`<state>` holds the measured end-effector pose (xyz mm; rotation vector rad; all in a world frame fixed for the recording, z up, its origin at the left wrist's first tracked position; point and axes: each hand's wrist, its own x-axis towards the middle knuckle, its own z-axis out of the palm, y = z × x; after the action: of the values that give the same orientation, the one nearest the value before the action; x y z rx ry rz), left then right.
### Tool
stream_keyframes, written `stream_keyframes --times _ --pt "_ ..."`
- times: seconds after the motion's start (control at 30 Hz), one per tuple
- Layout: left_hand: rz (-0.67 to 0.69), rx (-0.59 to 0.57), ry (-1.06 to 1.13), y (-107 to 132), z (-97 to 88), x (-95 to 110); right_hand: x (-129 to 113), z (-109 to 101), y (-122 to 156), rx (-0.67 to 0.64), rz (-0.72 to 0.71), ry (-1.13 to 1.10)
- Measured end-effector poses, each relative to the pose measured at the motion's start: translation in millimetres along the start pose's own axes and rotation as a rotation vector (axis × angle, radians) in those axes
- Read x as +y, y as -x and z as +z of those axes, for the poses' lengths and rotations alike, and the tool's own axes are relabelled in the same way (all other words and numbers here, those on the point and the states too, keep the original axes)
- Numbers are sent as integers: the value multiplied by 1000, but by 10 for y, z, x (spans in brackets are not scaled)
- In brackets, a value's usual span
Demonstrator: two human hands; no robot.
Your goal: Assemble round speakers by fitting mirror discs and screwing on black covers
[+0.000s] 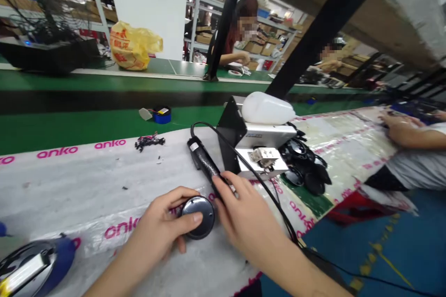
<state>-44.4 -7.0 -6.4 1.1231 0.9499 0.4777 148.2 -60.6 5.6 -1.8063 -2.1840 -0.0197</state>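
Note:
My left hand [160, 222] is closed round a glossy black round cover [205, 213], its thumb resting across the face. Two small holes or screws show near the cover's rim. Just to the right, my right hand [248, 211] is closed on the lower end of a black corded electric screwdriver [206, 161], which slants away to the upper left. The tool's tip is hidden by my fingers. Behind the right hand stands a metal box-like machine [266, 134], with a white plastic bottle [267, 108] lying on top.
A heap of black round parts [315, 181] lies right of the machine. Small black scraps [149, 141] and a blue ring-shaped part [162, 116] lie farther back. A blue-rimmed part [64, 260] is at near left. A co-worker's arm [414, 134] reaches in at right. The cord [265, 178] crosses beside my right arm.

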Motion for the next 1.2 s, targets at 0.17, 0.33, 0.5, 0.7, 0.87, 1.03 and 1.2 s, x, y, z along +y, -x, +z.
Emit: stream_keyframes --times 0.17,0.33,0.5,0.7,0.87,1.03,1.2 --pt "-117 -69 -19 15 -96 86 8 27 -38 -131 116 -50" --pt "-170 -37 -37 15 -50 61 105 -330 313 102 164 -1032" --pt "-70 -63 -94 -154 130 53 120 -657 326 715 248 -1251" --pt "-16 -73 -12 -304 265 64 293 -926 -156 1001 253 -1292" --pt "-46 -192 0 -353 200 58 414 -771 -558 1222 123 -1073" --pt "-73 -248 18 -380 168 114 519 -735 -665 1068 240 -1081" --pt "-91 -262 8 -350 202 142 312 -813 -347 712 237 -1103"
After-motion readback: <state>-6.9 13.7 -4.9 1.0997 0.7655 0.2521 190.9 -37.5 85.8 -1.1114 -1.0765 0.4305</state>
